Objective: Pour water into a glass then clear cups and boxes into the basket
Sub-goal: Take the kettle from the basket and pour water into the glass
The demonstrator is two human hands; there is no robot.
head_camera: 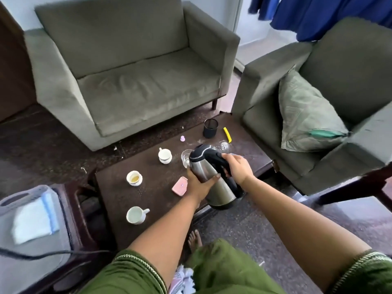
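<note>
A steel kettle (214,183) with a black lid and handle is tilted forward over a clear glass (185,158) on the dark coffee table (152,200). My right hand (238,169) grips the black handle. My left hand (199,183) cups the kettle's body from the left, thumb across the steel. The kettle's top hides part of the glass. Three white cups stand on the table: one at the near edge (136,215), one holding yellowish liquid (134,178), one on a saucer (165,155). A pink box (179,186) lies beside my left hand.
A black mesh cup (210,128), a yellow object (227,134), a small lilac piece (182,138) and another clear glass (225,145) sit at the table's far end. Grey sofas stand behind and to the right. A basket with folded cloth (31,225) is at the left.
</note>
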